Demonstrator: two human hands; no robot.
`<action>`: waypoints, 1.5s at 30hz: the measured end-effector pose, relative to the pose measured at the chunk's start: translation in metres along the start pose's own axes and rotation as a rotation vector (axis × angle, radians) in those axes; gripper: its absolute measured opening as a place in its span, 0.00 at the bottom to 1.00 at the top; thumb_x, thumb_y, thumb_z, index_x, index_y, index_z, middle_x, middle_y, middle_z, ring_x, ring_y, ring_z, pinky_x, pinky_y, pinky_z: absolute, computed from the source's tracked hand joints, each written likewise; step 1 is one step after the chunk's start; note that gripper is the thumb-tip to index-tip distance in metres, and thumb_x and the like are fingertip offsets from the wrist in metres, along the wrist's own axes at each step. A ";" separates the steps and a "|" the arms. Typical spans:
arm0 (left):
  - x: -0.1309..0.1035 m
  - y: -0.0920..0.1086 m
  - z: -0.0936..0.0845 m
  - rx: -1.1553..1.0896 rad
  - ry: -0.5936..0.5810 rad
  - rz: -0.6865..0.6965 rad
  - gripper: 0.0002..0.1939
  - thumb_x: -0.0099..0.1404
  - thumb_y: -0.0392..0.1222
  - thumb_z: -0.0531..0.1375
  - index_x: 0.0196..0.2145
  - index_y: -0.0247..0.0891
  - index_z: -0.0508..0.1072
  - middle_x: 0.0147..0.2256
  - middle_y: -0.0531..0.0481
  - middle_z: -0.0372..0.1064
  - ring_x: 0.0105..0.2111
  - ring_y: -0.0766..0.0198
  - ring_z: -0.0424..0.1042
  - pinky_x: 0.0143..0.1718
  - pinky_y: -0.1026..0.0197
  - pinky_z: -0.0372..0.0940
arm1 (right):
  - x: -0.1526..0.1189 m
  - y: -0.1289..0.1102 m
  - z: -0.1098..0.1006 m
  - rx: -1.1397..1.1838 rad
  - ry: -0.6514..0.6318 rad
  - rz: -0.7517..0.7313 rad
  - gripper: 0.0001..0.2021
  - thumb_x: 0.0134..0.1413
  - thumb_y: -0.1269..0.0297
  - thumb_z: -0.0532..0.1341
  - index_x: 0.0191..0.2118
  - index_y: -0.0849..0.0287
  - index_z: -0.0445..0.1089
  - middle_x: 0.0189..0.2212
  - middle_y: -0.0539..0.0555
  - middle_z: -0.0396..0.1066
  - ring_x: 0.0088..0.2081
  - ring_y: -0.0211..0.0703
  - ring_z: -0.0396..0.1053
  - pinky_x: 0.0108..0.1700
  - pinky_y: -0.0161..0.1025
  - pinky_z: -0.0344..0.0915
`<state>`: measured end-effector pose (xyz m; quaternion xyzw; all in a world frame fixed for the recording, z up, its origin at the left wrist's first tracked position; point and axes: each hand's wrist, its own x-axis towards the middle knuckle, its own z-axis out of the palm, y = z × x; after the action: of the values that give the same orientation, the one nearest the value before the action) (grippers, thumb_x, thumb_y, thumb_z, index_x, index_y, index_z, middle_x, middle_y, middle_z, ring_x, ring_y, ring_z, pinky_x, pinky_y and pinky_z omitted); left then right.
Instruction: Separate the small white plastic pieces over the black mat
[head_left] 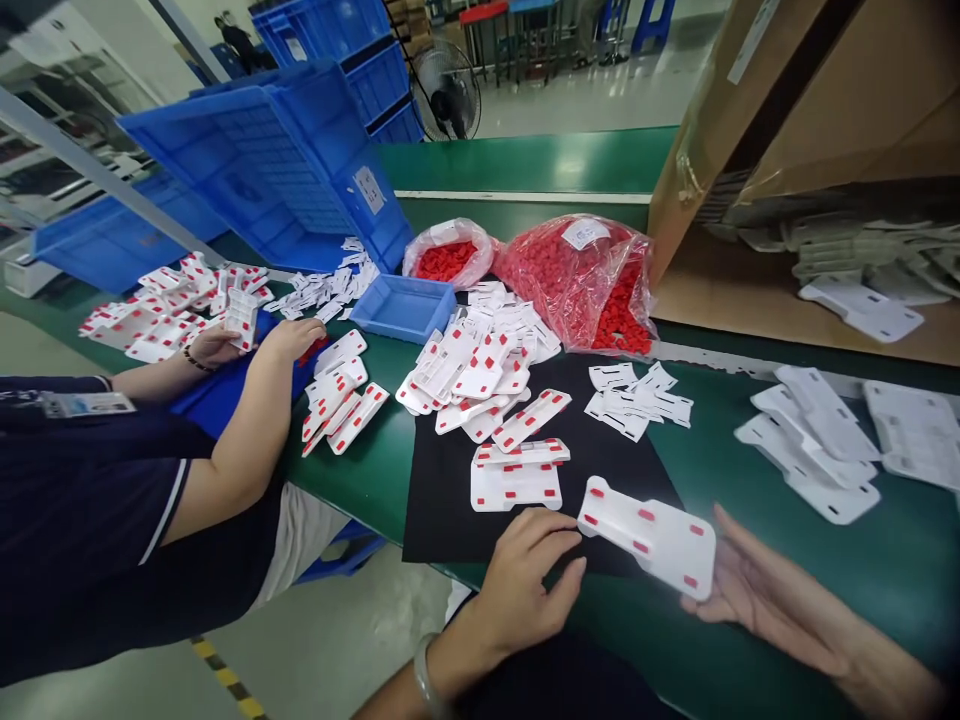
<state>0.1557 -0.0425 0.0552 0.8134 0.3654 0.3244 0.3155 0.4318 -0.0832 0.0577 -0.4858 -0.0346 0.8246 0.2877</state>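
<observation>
My right hand [750, 590] grips one end of a white plastic part [656, 535] that has several red pieces set in it, held above the front edge of a black mat [442, 500]. At the other end of this part is my left hand [529, 575], its fingers curled with thumb and fingertips apart; nothing shows between them. Behind, on the mat, lie two white parts with red pieces [517, 485], one overlapping the other. A larger heap of similar parts [480, 375] rests further back.
Small white pieces [637, 400] and plain white parts [817, 440] lie to the right. Bags of red pieces [577, 275], a blue tray [405, 305] and a cardboard box [787, 330] stand behind. On the left a co-worker's hands [289, 340] are busy near another heap [172, 305].
</observation>
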 end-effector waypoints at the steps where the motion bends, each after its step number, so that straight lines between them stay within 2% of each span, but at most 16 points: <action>1: 0.000 -0.004 0.000 0.046 -0.014 0.015 0.11 0.64 0.34 0.57 0.45 0.36 0.72 0.44 0.42 0.72 0.46 0.57 0.69 0.47 0.53 0.68 | -0.001 -0.006 -0.006 -0.121 0.067 -0.003 0.31 0.56 0.39 0.53 0.56 0.57 0.64 0.49 0.62 0.71 0.34 0.46 0.74 0.41 0.43 0.72; 4: 0.000 -0.016 0.000 0.168 -0.061 0.056 0.11 0.64 0.34 0.56 0.45 0.35 0.72 0.45 0.42 0.72 0.49 0.54 0.68 0.50 0.50 0.66 | -0.008 -0.023 -0.022 -0.536 0.318 -0.061 0.36 0.48 0.30 0.52 0.50 0.57 0.69 0.44 0.62 0.73 0.38 0.53 0.74 0.43 0.46 0.72; 7: 0.000 -0.023 -0.002 0.208 -0.086 0.080 0.11 0.65 0.33 0.56 0.45 0.34 0.71 0.44 0.43 0.72 0.47 0.56 0.68 0.50 0.51 0.65 | -0.018 -0.042 -0.029 -0.998 0.614 -0.275 0.35 0.43 0.28 0.54 0.48 0.50 0.71 0.42 0.57 0.75 0.39 0.56 0.74 0.42 0.50 0.72; 9: 0.000 -0.025 -0.002 0.213 -0.082 0.093 0.10 0.65 0.33 0.56 0.44 0.34 0.71 0.44 0.44 0.72 0.47 0.57 0.69 0.51 0.52 0.65 | -0.020 -0.056 -0.027 -1.274 0.796 -0.457 0.32 0.46 0.31 0.53 0.49 0.47 0.70 0.43 0.53 0.75 0.37 0.56 0.74 0.39 0.51 0.71; 11: 0.000 -0.025 -0.001 0.221 -0.074 0.097 0.10 0.65 0.33 0.56 0.44 0.34 0.70 0.44 0.45 0.72 0.47 0.58 0.69 0.52 0.52 0.63 | -0.011 -0.071 -0.024 -1.514 0.892 -0.649 0.30 0.52 0.35 0.50 0.50 0.49 0.70 0.46 0.53 0.74 0.40 0.57 0.73 0.38 0.52 0.71; 14: -0.001 -0.025 0.001 0.241 -0.076 0.073 0.10 0.65 0.32 0.55 0.44 0.36 0.70 0.45 0.47 0.72 0.48 0.59 0.69 0.55 0.50 0.60 | 0.018 -0.092 -0.026 -1.803 0.846 -0.914 0.29 0.59 0.44 0.47 0.53 0.59 0.68 0.51 0.58 0.70 0.50 0.58 0.68 0.47 0.53 0.68; 17: -0.003 -0.024 0.002 0.245 -0.063 0.034 0.11 0.66 0.32 0.54 0.45 0.37 0.70 0.45 0.48 0.73 0.48 0.59 0.69 0.56 0.50 0.58 | 0.050 -0.108 -0.033 -1.911 0.780 -1.011 0.26 0.61 0.50 0.47 0.53 0.64 0.68 0.55 0.62 0.66 0.53 0.59 0.65 0.52 0.53 0.65; 20: -0.003 -0.023 0.003 0.215 -0.038 0.001 0.10 0.66 0.32 0.54 0.44 0.38 0.70 0.44 0.48 0.73 0.47 0.59 0.70 0.55 0.50 0.58 | 0.069 -0.115 -0.042 -1.915 0.786 -1.038 0.23 0.60 0.53 0.47 0.47 0.64 0.70 0.52 0.63 0.68 0.51 0.57 0.67 0.49 0.51 0.66; 24: 0.002 -0.020 0.003 0.143 -0.003 -0.014 0.10 0.65 0.32 0.55 0.44 0.37 0.71 0.42 0.47 0.73 0.45 0.59 0.70 0.53 0.50 0.61 | 0.070 -0.113 -0.049 -1.890 0.842 -1.060 0.20 0.61 0.53 0.48 0.43 0.62 0.70 0.46 0.60 0.71 0.43 0.53 0.71 0.41 0.48 0.69; 27: 0.010 -0.015 0.001 0.087 0.028 -0.012 0.10 0.65 0.32 0.56 0.43 0.36 0.71 0.41 0.46 0.73 0.42 0.59 0.71 0.48 0.53 0.65 | 0.051 -0.102 -0.043 -1.849 0.915 -1.077 0.20 0.62 0.51 0.49 0.46 0.60 0.69 0.46 0.59 0.71 0.44 0.54 0.70 0.40 0.47 0.68; 29: 0.016 -0.009 -0.002 0.063 0.045 -0.015 0.10 0.64 0.31 0.57 0.43 0.36 0.72 0.41 0.46 0.73 0.42 0.59 0.71 0.45 0.54 0.66 | 0.031 -0.089 -0.029 -1.830 0.884 -1.120 0.20 0.62 0.51 0.50 0.51 0.57 0.66 0.49 0.55 0.70 0.46 0.51 0.70 0.43 0.45 0.68; 32: 0.022 -0.002 -0.003 0.046 0.086 -0.018 0.10 0.64 0.31 0.58 0.43 0.36 0.72 0.42 0.46 0.73 0.41 0.60 0.71 0.43 0.56 0.67 | 0.001 -0.064 -0.001 -1.888 0.578 -1.254 0.19 0.64 0.54 0.51 0.56 0.52 0.63 0.52 0.52 0.67 0.50 0.44 0.68 0.49 0.40 0.67; 34: 0.021 0.000 -0.001 0.047 0.107 -0.014 0.10 0.63 0.31 0.58 0.43 0.36 0.72 0.42 0.46 0.73 0.41 0.60 0.71 0.43 0.56 0.68 | -0.009 -0.046 0.014 -1.977 0.413 -1.299 0.18 0.66 0.56 0.50 0.57 0.51 0.63 0.52 0.52 0.67 0.49 0.41 0.68 0.47 0.38 0.68; 36: 0.017 0.001 0.003 0.062 0.104 -0.009 0.10 0.63 0.32 0.58 0.43 0.35 0.72 0.43 0.45 0.73 0.42 0.60 0.71 0.44 0.56 0.68 | -0.009 -0.029 0.021 -2.045 0.352 -1.289 0.17 0.66 0.58 0.49 0.57 0.52 0.63 0.51 0.53 0.68 0.48 0.42 0.68 0.44 0.38 0.70; 39: 0.009 0.001 0.011 0.097 0.078 0.011 0.11 0.63 0.32 0.58 0.45 0.34 0.71 0.45 0.44 0.72 0.44 0.59 0.71 0.46 0.55 0.67 | 0.001 -0.012 0.020 -2.082 0.344 -1.246 0.17 0.66 0.61 0.49 0.57 0.53 0.63 0.51 0.55 0.67 0.50 0.46 0.67 0.43 0.42 0.71; 45: 0.006 0.004 0.018 0.181 0.001 0.085 0.15 0.64 0.34 0.57 0.49 0.32 0.69 0.49 0.44 0.71 0.50 0.56 0.68 0.51 0.54 0.65 | 0.015 -0.003 0.016 -2.101 0.368 -1.211 0.17 0.65 0.62 0.50 0.57 0.54 0.62 0.50 0.56 0.67 0.50 0.48 0.65 0.44 0.44 0.71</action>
<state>0.1742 -0.0448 0.0488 0.8533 0.3585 0.3036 0.2262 0.4148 -0.0695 0.0549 -0.4965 -0.8617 0.0480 0.0936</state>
